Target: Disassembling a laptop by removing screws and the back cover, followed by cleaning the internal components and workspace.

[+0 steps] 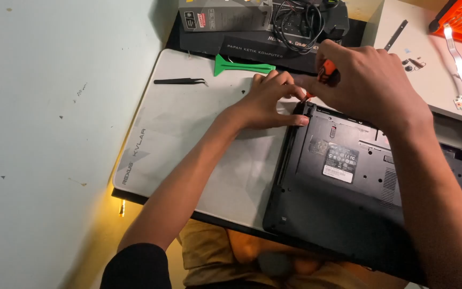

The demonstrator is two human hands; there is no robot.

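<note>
Right hand (pixel 370 85) is curled shut around the orange-and-black handle of a small screwdriver (pixel 327 72), whose tip points down at the far left corner of an overturned black laptop (pixel 348 203). Left hand (pixel 271 101) lies just beside it, fingers loosely bent and holding nothing, its fingertips pressing on that same corner. The laptop rests bottom up, a white label on its underside, lying partly on a pale grey mat (pixel 188 139) that covers the near part of the desk (pixel 434 80). Farther out on the mat lie a green plastic pry tool (pixel 241 67) and black tweezers (pixel 180 81), well apart from the hands. Beyond them sit dark boxes and a coiled black cable (pixel 298 21).
</note>
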